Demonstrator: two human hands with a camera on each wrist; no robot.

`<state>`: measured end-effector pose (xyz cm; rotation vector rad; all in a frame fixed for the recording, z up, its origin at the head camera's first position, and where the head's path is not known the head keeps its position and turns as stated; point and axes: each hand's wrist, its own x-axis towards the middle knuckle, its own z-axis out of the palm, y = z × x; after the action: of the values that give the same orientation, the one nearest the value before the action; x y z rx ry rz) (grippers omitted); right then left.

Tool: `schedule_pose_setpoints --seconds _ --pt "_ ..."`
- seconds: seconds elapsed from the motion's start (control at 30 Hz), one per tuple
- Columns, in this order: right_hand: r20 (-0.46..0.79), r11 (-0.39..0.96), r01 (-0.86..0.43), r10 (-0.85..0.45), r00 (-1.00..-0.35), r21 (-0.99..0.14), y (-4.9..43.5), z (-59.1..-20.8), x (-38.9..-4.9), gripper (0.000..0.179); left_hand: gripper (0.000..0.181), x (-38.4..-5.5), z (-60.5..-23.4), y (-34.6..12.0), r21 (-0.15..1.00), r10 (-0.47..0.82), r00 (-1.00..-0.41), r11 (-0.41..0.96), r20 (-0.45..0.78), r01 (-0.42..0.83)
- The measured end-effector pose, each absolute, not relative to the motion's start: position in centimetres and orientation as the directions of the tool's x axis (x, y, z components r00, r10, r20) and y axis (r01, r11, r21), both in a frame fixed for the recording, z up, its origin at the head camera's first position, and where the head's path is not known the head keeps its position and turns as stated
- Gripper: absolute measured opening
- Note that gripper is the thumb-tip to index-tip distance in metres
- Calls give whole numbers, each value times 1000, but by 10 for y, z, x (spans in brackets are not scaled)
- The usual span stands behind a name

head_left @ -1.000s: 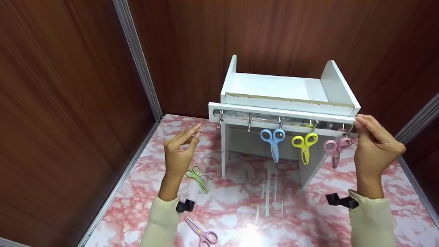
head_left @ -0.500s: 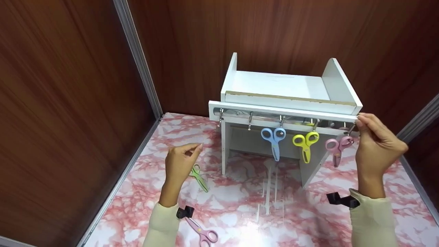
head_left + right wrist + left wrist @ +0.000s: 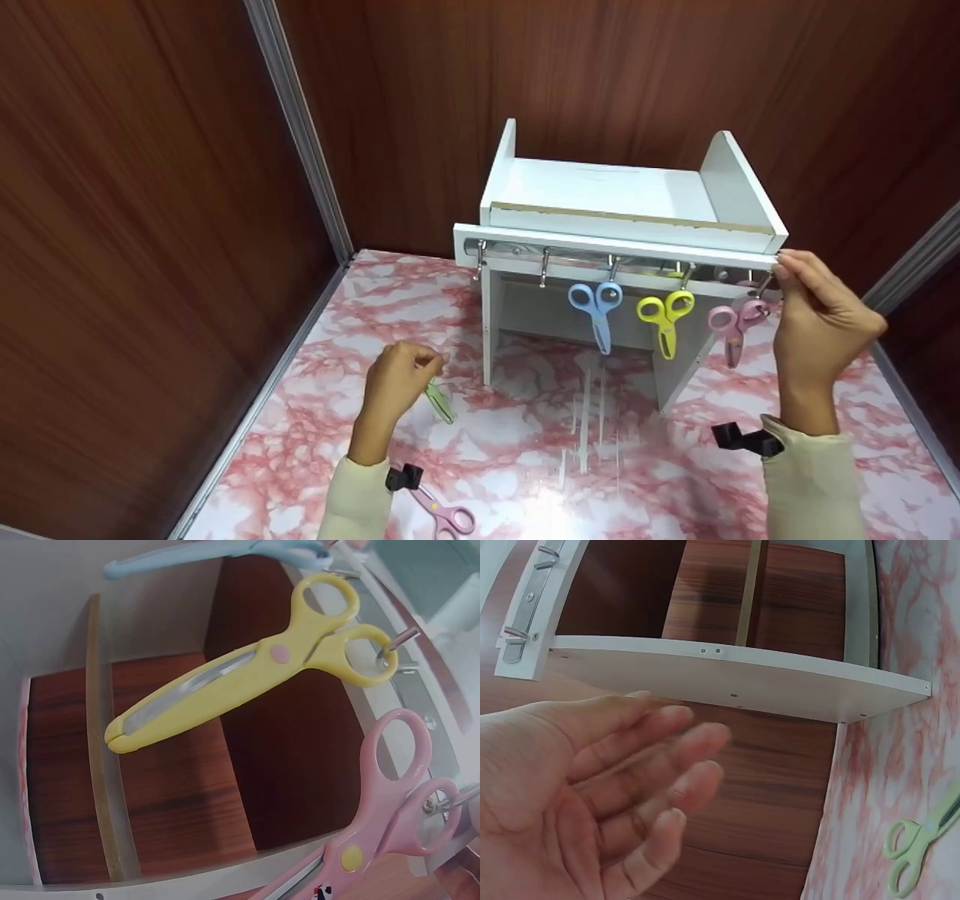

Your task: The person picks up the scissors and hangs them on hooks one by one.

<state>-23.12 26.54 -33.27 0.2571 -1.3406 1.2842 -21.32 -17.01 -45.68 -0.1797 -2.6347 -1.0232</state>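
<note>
My left hand [image 3: 400, 377] hovers above the tabletop, hiding the handles of the green scissors [image 3: 439, 405] in the head view. In the left wrist view those scissors lie apart from its loosely bent fingers, and the hand holds nothing. With thumb and fingers, my right hand [image 3: 825, 330] pinches the right end of the white hook rail [image 3: 592, 241] on the front of the small white shelf [image 3: 615, 191]. Blue scissors [image 3: 600, 319], yellow scissors [image 3: 225, 690] and pink scissors [image 3: 375, 817] hang from the rail's hooks. Both leftmost hooks [image 3: 544, 268] carry nothing.
Another pair of pink scissors [image 3: 446, 517] lies near the front, partly behind the left wrist's strap. The red-and-white marbled tabletop [image 3: 510, 465] bears pale streaks before the shelf. Dark wood panels [image 3: 420, 90] stand behind and at both sides.
My left hand has come down from beside the rail's left end to over the green scissors, its fingers drawing closer together. My right hand stays at the rail's right end.
</note>
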Motion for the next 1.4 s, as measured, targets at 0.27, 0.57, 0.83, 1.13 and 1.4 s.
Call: schedule_pose_setpoints --seconds 0.27,0.57,0.83,1.13,1.4 --pt "810 370 -783 519 -272 -500 265 -337 -231 10 40 -206 -473 -168 551 17 -984 827 178 114" --pt "815 396 -763 505 -284 -511 265 -337 -228 10 39 -202 -495 -166 536 -22 -999 844 42 4" --pt "814 414 -749 510 -280 -517 266 -337 -228 10 39 -206 -504 -164 508 -34 -998 860 -49 -54" --pt "807 396 -761 523 -274 -514 269 -338 -226 9 37 -215 -512 -159 467 -71 -992 877 -105 -112" --pt "818 404 -764 508 -270 -504 267 -334 -229 9 34 -225 -515 -157 421 -100 -986 895 -136 -148"
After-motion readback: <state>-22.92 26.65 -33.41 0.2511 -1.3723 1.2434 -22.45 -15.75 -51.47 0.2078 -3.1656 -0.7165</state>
